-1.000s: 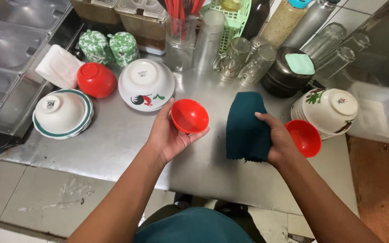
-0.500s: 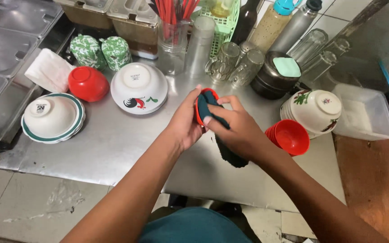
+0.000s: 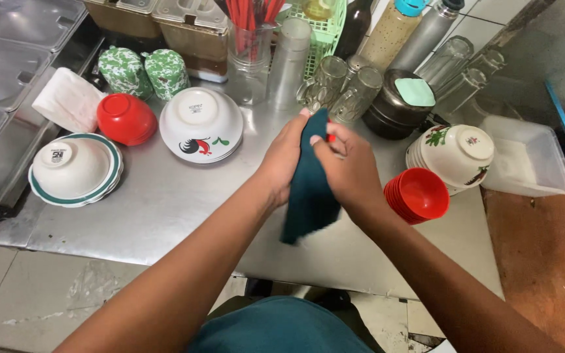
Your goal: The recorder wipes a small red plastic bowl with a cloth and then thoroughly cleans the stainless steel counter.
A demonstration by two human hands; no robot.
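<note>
We see both hands meet above the middle of the steel counter [image 3: 165, 209]. The left hand [image 3: 286, 160] and the right hand [image 3: 348, 170] are closed around a dark green cloth [image 3: 308, 196], which wraps a small red bowl [image 3: 330, 138]; only a sliver of red shows between the fingers. The cloth's loose end hangs toward the near edge. Just right of the hands sits a stack of red bowls [image 3: 420, 194], with a stack of white floral bowls [image 3: 456, 155] beyond it.
</note>
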